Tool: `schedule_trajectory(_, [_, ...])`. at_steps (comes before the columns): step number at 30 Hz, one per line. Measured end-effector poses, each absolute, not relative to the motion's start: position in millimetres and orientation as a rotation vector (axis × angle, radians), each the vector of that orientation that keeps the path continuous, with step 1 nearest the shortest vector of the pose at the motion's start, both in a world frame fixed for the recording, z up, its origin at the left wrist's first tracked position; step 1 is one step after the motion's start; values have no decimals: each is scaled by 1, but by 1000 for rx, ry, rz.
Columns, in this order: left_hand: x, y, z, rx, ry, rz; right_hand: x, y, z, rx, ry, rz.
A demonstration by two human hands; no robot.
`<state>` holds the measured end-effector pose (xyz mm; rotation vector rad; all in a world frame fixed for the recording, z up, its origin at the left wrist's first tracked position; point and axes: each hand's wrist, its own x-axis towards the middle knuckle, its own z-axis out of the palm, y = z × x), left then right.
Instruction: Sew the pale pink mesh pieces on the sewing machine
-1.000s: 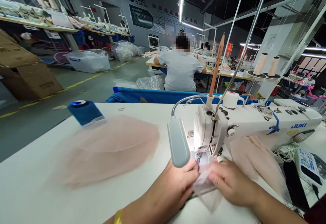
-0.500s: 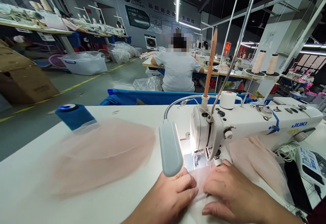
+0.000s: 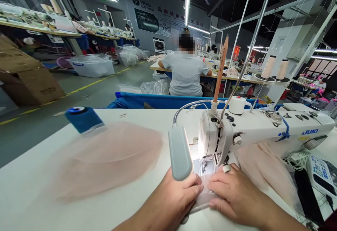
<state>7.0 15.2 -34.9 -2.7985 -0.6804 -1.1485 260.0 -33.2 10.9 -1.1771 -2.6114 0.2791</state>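
Both my hands rest on a small piece of sheer pale pink fabric lying on the white table in front of the needle of a white JUKI sewing machine. My left hand presses the piece's left side with curled fingers. On the right side my right hand pinches it. A grey lamp head on a gooseneck hangs just above my left hand and lights the needle area.
A pile of pink tulle pieces lies on the table at the left, beside a blue thread cone. More pink fabric hangs right of the machine. A control panel sits far right. A person in grey sits ahead, back turned.
My hands first held the piece lifted at the needle, then laid it flat on the table. Now they hold it down, the fingers drawn closer to the presser foot.
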Motion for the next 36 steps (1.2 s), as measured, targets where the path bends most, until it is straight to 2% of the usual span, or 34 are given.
schedule_trajectory(8, [6,14,-13,-2874,-693,-1093,259,-29,2,-1146,-2586,170])
schedule_trajectory(20, [10,26,-51,-2773,-1034,-1248,255,-22,3,-1249,-2504,88])
schedule_trajectory(29, [1,37,-48,-2837,-960,-1089,255,-19,6,-1243,-2448,46])
schedule_trajectory(36, [-7,46,-56,-2771,-1058,-1128,258,-18,-1,-1277,-2430,81])
